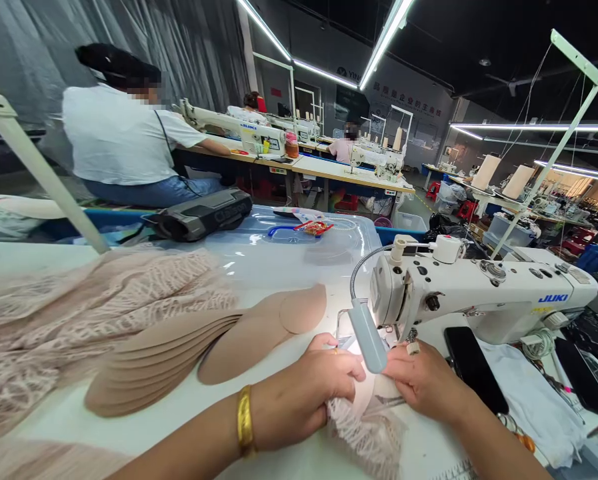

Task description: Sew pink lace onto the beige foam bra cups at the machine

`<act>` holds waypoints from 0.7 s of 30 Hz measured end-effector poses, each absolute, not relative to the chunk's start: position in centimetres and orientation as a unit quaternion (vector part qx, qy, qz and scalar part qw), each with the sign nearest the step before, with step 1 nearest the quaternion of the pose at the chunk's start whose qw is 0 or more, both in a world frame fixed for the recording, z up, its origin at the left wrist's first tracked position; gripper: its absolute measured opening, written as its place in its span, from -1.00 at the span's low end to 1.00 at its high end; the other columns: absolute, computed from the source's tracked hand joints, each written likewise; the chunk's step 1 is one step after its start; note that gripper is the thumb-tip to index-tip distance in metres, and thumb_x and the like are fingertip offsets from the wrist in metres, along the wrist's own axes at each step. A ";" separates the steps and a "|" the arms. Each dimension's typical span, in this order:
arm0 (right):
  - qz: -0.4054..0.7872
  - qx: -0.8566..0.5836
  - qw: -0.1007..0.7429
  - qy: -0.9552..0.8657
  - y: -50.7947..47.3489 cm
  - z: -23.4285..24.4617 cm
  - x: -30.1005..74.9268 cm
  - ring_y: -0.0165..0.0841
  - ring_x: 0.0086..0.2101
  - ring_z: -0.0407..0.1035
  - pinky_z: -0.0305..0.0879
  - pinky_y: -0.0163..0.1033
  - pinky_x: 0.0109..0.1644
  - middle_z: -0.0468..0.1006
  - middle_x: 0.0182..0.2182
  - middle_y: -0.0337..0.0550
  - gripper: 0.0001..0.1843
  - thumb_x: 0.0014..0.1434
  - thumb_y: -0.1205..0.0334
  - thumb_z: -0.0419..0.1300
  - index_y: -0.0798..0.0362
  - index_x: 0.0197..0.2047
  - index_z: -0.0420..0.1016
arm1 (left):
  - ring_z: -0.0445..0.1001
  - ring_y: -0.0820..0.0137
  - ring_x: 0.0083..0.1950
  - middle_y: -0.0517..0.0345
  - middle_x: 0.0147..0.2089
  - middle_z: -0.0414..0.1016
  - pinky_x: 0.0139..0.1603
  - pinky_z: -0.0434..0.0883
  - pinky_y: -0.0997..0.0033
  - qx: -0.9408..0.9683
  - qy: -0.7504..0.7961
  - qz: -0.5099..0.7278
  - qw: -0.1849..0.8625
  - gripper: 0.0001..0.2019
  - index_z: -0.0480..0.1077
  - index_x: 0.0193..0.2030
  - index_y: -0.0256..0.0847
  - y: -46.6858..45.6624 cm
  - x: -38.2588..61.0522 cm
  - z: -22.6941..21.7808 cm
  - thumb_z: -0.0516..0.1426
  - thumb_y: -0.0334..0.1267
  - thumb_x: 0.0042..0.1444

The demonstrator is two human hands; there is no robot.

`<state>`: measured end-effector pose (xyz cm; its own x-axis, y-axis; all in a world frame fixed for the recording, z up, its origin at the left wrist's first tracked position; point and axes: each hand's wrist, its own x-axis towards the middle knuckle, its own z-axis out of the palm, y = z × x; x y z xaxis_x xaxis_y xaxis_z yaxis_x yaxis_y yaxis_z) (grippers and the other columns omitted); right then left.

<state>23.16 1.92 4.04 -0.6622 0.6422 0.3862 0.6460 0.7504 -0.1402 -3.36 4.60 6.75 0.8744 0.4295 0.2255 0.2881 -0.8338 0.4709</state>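
Observation:
My left hand (303,393), with a gold bangle on the wrist, is closed on a piece of pink lace fabric (369,427) in front of the white sewing machine (479,287). My right hand (423,383) pinches the same fabric from the right, close under the needle area. The small lamp head (366,333) on its flexible neck hangs between the two hands and hides the needle. A fanned stack of beige foam cups (189,353) lies on the table to the left of my hands.
A heap of pink lace (53,320) covers the table's left. A black phone (473,367) and white cloth (539,400) lie right of the machine. A clear plastic bin lid (289,247) sits behind. A person in a white shirt (119,133) works at the back left.

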 end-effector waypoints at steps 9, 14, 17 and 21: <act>0.062 -0.292 0.249 -0.921 1.1 5.7 22.5 -0.31 -0.32 0.36 0.16 -0.22 -0.23 0.66 -0.26 -0.25 -0.67 0.22 0.50 0.07 -0.07 -0.17 0.56 | 0.46 0.33 -0.26 0.23 -0.33 0.58 -0.08 0.12 0.25 0.958 0.173 0.174 0.147 -0.78 0.34 -0.46 -0.17 5.2 -3.2 7.6 0.06 -0.60 -0.02; 0.112 -0.248 0.223 -0.936 0.4 6.0 22.3 -0.30 -0.28 0.38 0.21 -0.17 -0.14 0.71 -0.14 -0.33 -0.74 0.10 0.51 0.07 -0.06 -0.28 0.43 | 0.42 0.29 -0.31 0.18 -0.37 0.58 0.06 0.13 0.13 0.968 0.146 0.175 0.110 -0.77 0.30 -0.50 -0.17 5.1 -3.1 7.4 0.06 -0.61 -0.07; 0.095 -0.260 0.212 -0.937 0.3 5.9 22.2 -0.30 -0.31 0.32 0.18 -0.17 -0.20 0.69 -0.24 -0.32 -0.78 0.09 0.50 0.07 -0.05 -0.34 0.35 | 0.38 0.31 -0.33 0.16 -0.41 0.52 0.12 0.16 0.12 0.970 0.149 0.165 0.098 -0.75 0.36 -0.51 -0.15 5.1 -2.9 7.2 0.08 -0.57 0.06; 0.054 -0.287 0.209 -0.933 0.5 5.6 22.4 -0.31 -0.37 0.25 0.09 -0.19 -0.30 0.60 -0.36 -0.28 -0.81 0.10 0.47 0.07 -0.03 -0.41 0.26 | 0.36 0.31 -0.32 0.17 -0.42 0.47 0.12 0.22 0.14 0.971 0.141 0.184 0.050 -0.72 0.40 -0.49 -0.15 5.8 -2.8 5.9 0.08 -0.49 0.21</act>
<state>22.36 0.47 5.62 -0.7475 0.5589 0.3590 0.5139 0.8290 -0.2207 -2.82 5.78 5.94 0.8926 0.2927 0.3429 0.2558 -0.9551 0.1496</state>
